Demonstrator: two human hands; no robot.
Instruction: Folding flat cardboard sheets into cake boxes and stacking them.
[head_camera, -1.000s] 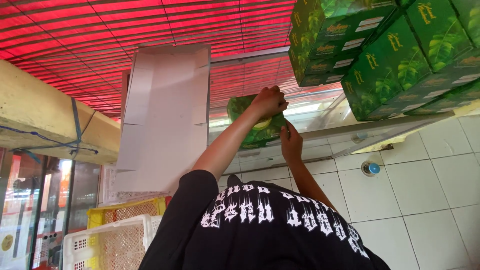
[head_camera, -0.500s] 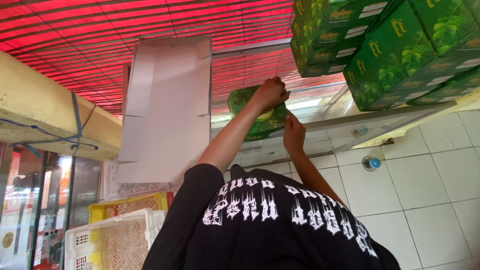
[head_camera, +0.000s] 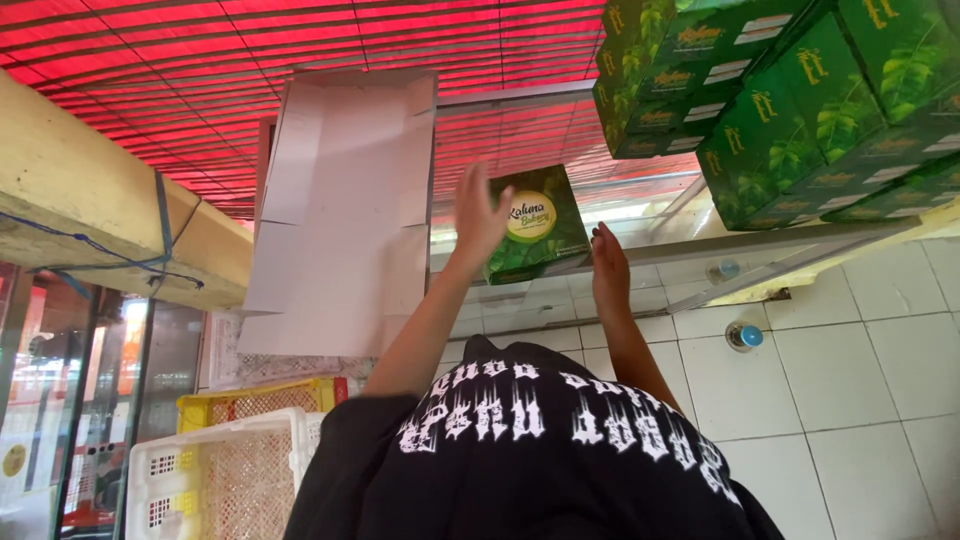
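Fingers of the left hand (head_camera: 480, 215) spread against the green box (head_camera: 537, 222); right hand (head_camera: 609, 265) touches its other edge, fingers straight and together.

Green leaf-printed box (head_camera: 537, 222) with yellow circle — red-striped awning (head_camera: 200, 40), black shirt (head_camera: 530, 460)
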